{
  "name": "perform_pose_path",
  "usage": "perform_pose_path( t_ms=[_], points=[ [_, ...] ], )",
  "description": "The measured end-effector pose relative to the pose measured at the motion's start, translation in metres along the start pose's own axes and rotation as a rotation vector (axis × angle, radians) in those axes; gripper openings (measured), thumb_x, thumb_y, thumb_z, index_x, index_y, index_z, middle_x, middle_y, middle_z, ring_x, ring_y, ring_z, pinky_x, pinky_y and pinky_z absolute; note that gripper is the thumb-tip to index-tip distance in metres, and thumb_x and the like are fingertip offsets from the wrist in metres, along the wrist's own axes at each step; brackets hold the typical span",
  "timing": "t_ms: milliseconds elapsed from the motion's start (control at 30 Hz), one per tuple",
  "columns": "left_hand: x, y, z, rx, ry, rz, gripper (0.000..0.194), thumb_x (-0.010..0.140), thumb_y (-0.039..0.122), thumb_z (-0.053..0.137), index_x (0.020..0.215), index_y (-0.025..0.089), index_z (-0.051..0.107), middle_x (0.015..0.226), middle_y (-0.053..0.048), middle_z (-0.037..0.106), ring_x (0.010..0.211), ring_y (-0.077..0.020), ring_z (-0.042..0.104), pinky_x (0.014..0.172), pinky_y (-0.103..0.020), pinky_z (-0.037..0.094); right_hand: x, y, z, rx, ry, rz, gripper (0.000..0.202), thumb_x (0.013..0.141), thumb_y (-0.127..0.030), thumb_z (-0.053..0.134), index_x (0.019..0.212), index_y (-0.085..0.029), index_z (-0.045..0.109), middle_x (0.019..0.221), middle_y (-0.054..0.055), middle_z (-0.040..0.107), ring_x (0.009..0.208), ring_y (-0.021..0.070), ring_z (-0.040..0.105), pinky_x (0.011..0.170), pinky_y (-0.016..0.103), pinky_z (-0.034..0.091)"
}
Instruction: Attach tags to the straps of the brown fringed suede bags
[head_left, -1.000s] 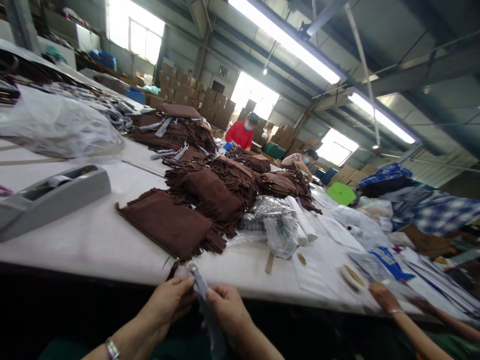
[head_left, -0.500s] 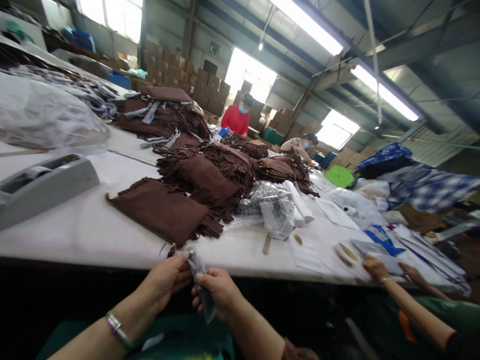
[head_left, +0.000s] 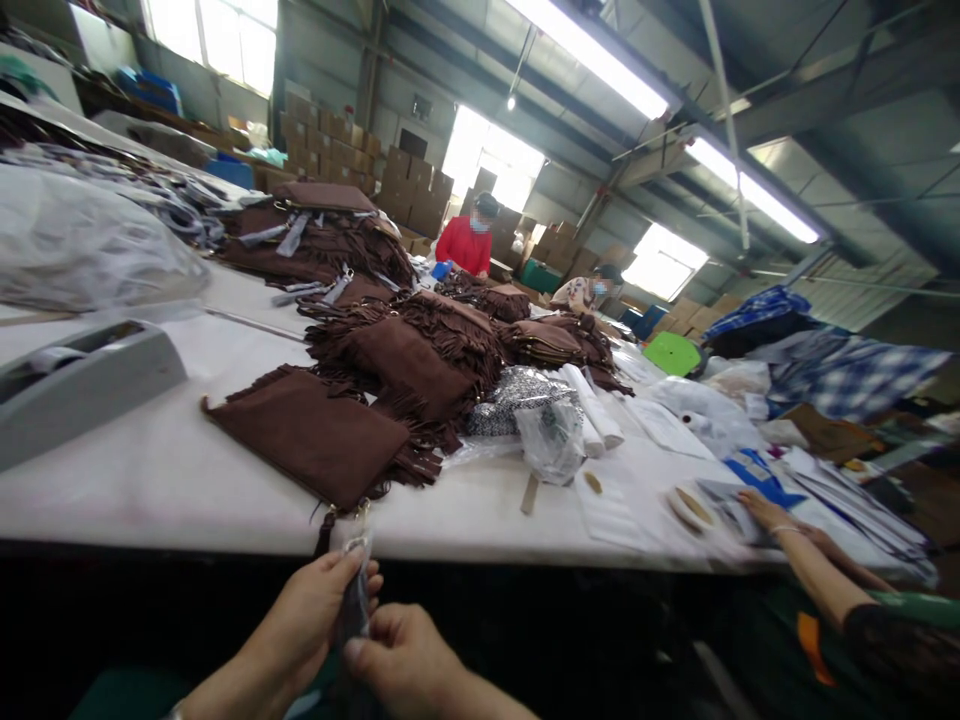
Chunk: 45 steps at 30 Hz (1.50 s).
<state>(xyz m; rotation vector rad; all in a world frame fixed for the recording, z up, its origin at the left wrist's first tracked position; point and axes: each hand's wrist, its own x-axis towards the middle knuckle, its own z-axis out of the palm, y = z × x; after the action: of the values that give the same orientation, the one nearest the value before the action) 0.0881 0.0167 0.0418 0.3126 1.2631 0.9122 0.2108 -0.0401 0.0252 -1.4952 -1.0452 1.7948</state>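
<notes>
In front of the brown bag (head_left: 307,435), the left hand (head_left: 311,610) and right hand (head_left: 411,655), close together, pinch a plastic-wrapped strap (head_left: 355,608).

Open strip of white table (head_left: 450,520) along near edge, right of front brown bag (head_left: 307,435). Gap, too, between that bag and grey tape holder (head_left: 90,385). Air over front bag open. Big brown bag pile (head_left: 420,360) blocks way behind. Crinkly clear bag (head_left: 553,442), white rolls (head_left: 598,408) block middle. Far right: tape roll (head_left: 688,508), other person's hand (head_left: 761,510) in way.
</notes>
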Motion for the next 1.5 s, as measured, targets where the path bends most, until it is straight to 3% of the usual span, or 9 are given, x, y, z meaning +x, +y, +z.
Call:
perform_pose_path(
  t_ms=[67, 300, 400, 633, 767, 933, 1133, 1267, 1500],
  points=[
    [0.0, -0.005, -0.012, 0.036, 0.015, 0.052, 0.008, 0.082, 0.018, 0.068, 0.08, 0.012, 0.066, 0.066, -0.005, 0.067, 0.053, -0.0145, 0.061, 0.051, -0.024, 0.053, 0.003, -0.003, -0.006, -0.172, 0.075, -0.089, 0.01, 0.071, -0.023, 0.069, 0.073, -0.013, 0.069, 0.061, 0.0, 0.061, 0.055, 0.0105, 0.054, 0.054, 0.021, 0.041],
    [0.006, -0.009, -0.028, 0.22, 0.005, 0.185, 0.061, 0.051, 0.06, 0.081, 0.087, 0.014, 0.065, 0.065, -0.003, 0.066, 0.053, -0.0136, 0.056, 0.049, -0.024, 0.046, 0.06, -0.057, -0.021, -0.37, 0.228, -0.132, 0.022, 0.087, -0.019, 0.055, 0.102, -0.015, 0.07, 0.078, 0.001, 0.068, 0.056, 0.0097, 0.056, 0.054, 0.021, 0.043],
    [0.008, -0.006, -0.028, 0.302, 0.009, 0.194, 0.065, 0.05, 0.066, 0.077, 0.087, 0.014, 0.064, 0.064, -0.004, 0.066, 0.051, -0.0143, 0.055, 0.046, -0.024, 0.041, 0.084, -0.071, -0.018, -0.584, 0.279, -0.231, 0.02, 0.086, -0.017, 0.056, 0.09, -0.016, 0.075, 0.074, 0.001, 0.069, 0.067, 0.0102, 0.06, 0.062, 0.018, 0.043],
    [0.016, 0.002, -0.026, 0.42, -0.032, 0.252, 0.057, 0.053, 0.064, 0.075, 0.078, 0.013, 0.07, 0.062, -0.007, 0.068, 0.055, -0.0188, 0.058, 0.05, -0.026, 0.04, 0.112, -0.084, -0.016, -0.735, 0.278, -0.164, 0.018, 0.073, -0.027, 0.067, 0.062, -0.015, 0.074, 0.052, 0.001, 0.061, 0.051, 0.012, 0.052, 0.047, 0.023, 0.032],
    [0.015, 0.002, -0.026, 0.402, -0.039, 0.217, 0.051, 0.052, 0.059, 0.077, 0.074, 0.014, 0.07, 0.062, -0.008, 0.069, 0.058, -0.0198, 0.059, 0.051, -0.026, 0.04, 0.12, -0.088, -0.018, -0.775, 0.257, -0.096, 0.013, 0.064, -0.018, 0.066, 0.07, -0.016, 0.078, 0.056, 0.001, 0.066, 0.047, 0.0112, 0.051, 0.043, 0.022, 0.032],
    [0.013, 0.003, -0.025, 0.346, -0.064, 0.203, 0.048, 0.048, 0.055, 0.083, 0.07, 0.014, 0.071, 0.063, -0.009, 0.071, 0.059, -0.0199, 0.06, 0.052, -0.026, 0.042, 0.121, -0.094, -0.017, -0.822, 0.244, -0.096, 0.017, 0.067, -0.022, 0.064, 0.07, -0.017, 0.08, 0.061, 0.004, 0.07, 0.05, 0.0146, 0.056, 0.045, 0.024, 0.036],
    [0.017, 0.001, -0.027, 0.363, -0.079, 0.195, 0.066, 0.045, 0.071, 0.083, 0.07, 0.011, 0.073, 0.061, -0.009, 0.07, 0.056, -0.0184, 0.057, 0.051, -0.025, 0.039, 0.118, -0.094, -0.017, -0.849, 0.242, -0.225, 0.023, 0.065, -0.018, 0.065, 0.081, -0.021, 0.081, 0.08, 0.002, 0.077, 0.076, 0.0169, 0.067, 0.06, 0.022, 0.043],
    [0.018, 0.002, -0.027, 0.336, -0.063, 0.173, 0.081, 0.039, 0.083, 0.077, 0.071, 0.009, 0.074, 0.065, -0.013, 0.072, 0.059, -0.0199, 0.058, 0.053, -0.027, 0.04, 0.118, -0.09, -0.019, -0.831, 0.212, -0.25, 0.026, 0.065, -0.018, 0.065, 0.085, -0.022, 0.081, 0.08, 0.001, 0.077, 0.071, 0.015, 0.067, 0.058, 0.021, 0.043],
    [0.029, 0.002, -0.03, 0.296, -0.071, 0.163, 0.083, 0.034, 0.083, 0.079, 0.07, 0.009, 0.075, 0.066, -0.014, 0.073, 0.064, -0.0237, 0.063, 0.057, -0.03, 0.044, 0.116, -0.094, -0.02, -0.781, 0.167, -0.268, 0.022, 0.065, -0.021, 0.068, 0.083, -0.023, 0.081, 0.076, -0.001, 0.075, 0.071, 0.0139, 0.064, 0.061, 0.02, 0.043]
  ],
)
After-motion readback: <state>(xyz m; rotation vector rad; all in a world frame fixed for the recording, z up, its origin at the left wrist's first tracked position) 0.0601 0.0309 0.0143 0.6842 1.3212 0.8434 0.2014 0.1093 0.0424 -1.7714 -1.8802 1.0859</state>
